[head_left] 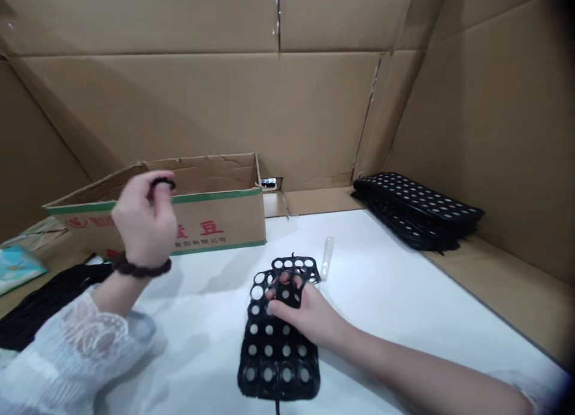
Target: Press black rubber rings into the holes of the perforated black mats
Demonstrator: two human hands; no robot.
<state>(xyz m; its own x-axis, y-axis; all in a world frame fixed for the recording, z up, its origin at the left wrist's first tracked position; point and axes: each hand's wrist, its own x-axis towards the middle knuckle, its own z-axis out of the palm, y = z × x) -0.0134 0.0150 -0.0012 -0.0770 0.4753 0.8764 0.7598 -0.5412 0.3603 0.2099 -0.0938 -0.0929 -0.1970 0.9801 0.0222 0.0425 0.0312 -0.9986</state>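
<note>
Raised in front of the open carton, my left hand (146, 220) pinches a small black round piece (162, 181) between thumb and fingers; its exact kind is unclear. On the white table lies a black flexible sheet (278, 367) with rows of round cells, light dots in the nearer ones and open rings at its far end. My right hand (300, 310) grips this sheet near its far right part, the thumb on top and fingertips showing through the rings. A dark band sits around my left wrist.
A cardboard carton (224, 223) with green edging stands at the back left. A stack of dotted black sheets (417, 205) lies at the right. Near the middle is a clear tube (327, 259). Dark material (49, 301) and a light-blue packet (20, 268) lie left. Cardboard walls (202, 109) surround the table.
</note>
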